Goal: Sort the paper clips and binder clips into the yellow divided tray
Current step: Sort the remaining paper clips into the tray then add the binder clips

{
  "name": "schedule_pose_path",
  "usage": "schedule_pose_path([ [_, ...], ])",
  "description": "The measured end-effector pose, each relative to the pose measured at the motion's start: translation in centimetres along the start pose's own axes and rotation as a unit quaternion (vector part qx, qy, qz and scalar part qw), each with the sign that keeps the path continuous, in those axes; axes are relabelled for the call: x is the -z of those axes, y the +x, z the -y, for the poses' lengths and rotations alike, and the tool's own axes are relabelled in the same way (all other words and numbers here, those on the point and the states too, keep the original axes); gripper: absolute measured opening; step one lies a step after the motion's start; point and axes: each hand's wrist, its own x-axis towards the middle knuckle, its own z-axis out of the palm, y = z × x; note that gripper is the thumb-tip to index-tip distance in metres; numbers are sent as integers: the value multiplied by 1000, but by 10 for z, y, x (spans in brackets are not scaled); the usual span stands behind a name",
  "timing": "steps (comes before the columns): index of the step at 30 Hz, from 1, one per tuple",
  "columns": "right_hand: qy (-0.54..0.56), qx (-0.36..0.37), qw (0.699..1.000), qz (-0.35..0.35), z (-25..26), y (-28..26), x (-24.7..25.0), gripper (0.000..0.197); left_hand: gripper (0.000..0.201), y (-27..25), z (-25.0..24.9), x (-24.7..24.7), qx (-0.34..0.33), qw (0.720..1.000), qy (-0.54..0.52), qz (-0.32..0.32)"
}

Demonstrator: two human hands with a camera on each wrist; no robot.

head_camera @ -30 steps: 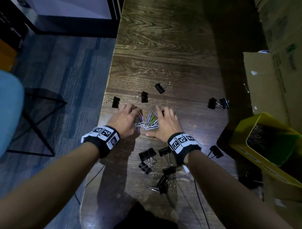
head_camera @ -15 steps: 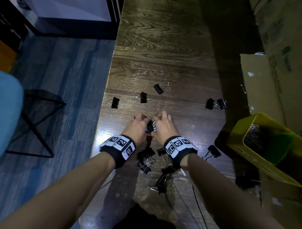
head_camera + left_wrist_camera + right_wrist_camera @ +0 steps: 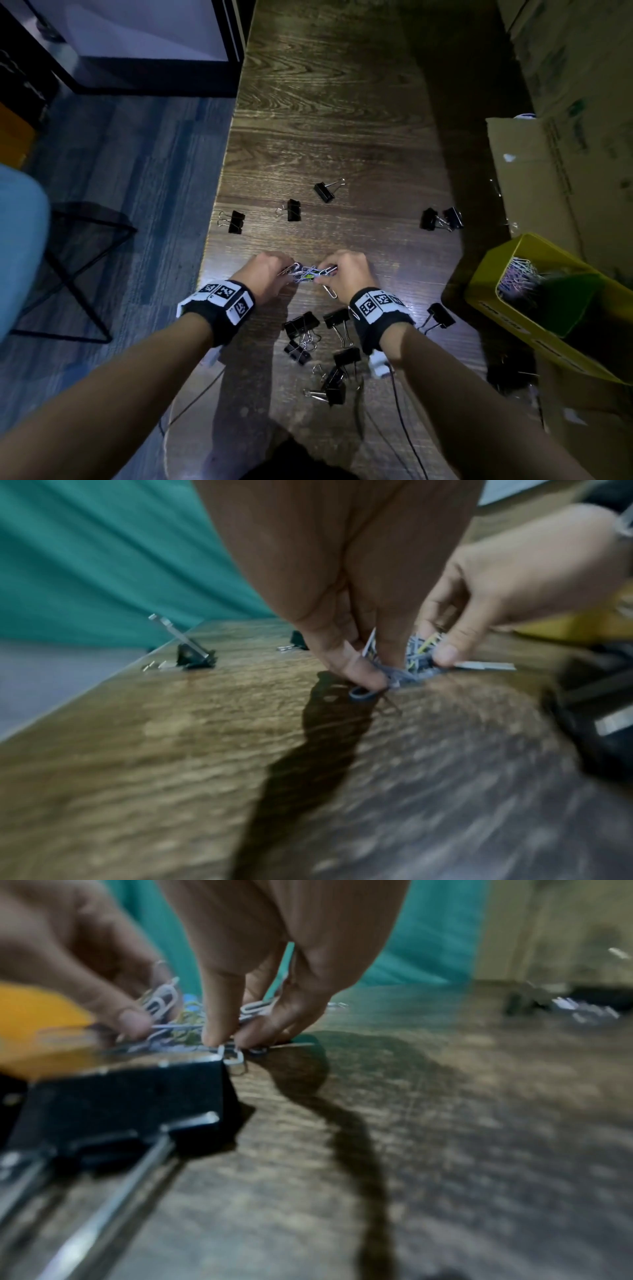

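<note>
A small bunch of coloured and silver paper clips (image 3: 308,272) is pinched from both sides over the dark wooden table (image 3: 342,120). My left hand (image 3: 291,274) grips its left end and my right hand (image 3: 325,275) its right end. In the left wrist view, the left fingertips (image 3: 363,669) press the paper clips (image 3: 416,656) down near the tabletop. The right wrist view shows the right fingertips (image 3: 219,1034) on the paper clips (image 3: 164,1004). One loose clip (image 3: 330,291) shows just below the right hand. The yellow divided tray (image 3: 507,308) sits tilted at the right, with paper clips (image 3: 517,274) in it.
Black binder clips lie scattered: three beyond the hands (image 3: 293,209), a pair at the right (image 3: 442,219), one near the tray (image 3: 440,315), a cluster near my wrists (image 3: 301,329). A cardboard box (image 3: 548,188) stands behind the tray. The table's left edge (image 3: 212,222) is close.
My hands, flat on the table a second ago, have drawn together and curled round the paper clips, gathering the spread pile into one tight bunch between them.
</note>
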Motion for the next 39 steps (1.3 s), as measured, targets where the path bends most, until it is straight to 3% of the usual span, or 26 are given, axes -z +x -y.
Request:
schedule_pose_path([
  [2,44,-20,999,-15,-4,0,1,23,9,1,-1,4,32,999,-33,-4],
  [7,150,-59,985,-67,-19,-4,12,23,16,5,-7,14,82,977,-193,29],
  [11,244,-62,963,-101,-33,-15,28,18,6,16,-29,28,122,895,-429,25],
  [14,329,-46,933,-139,-41,-35,51,20,10,25,-56,41,93,846,-523,36],
  [20,412,13,870,-271,-70,-86,121,27,16,48,-143,52,-10,818,-568,91],
  [23,451,1,827,-336,-97,-115,151,26,14,63,-199,46,-47,805,-578,127],
  [26,485,-19,785,-385,-125,-137,177,22,12,78,-256,26,-62,816,-559,131],
  [29,489,-58,774,-399,-149,-143,193,19,16,94,-297,-5,-34,863,-492,111],
  [31,453,-83,788,-409,-163,-143,198,16,21,104,-312,-25,-41,898,-424,111],
  [34,351,-134,832,-408,-180,-138,200,24,40,110,-323,-38,-36,930,-342,127],
  [36,294,-173,854,-392,-186,-132,200,25,43,109,-324,-39,-33,939,-325,111],
  [39,224,-201,889,-346,-187,-125,201,25,29,98,-319,-39,-11,930,-361,66],
])
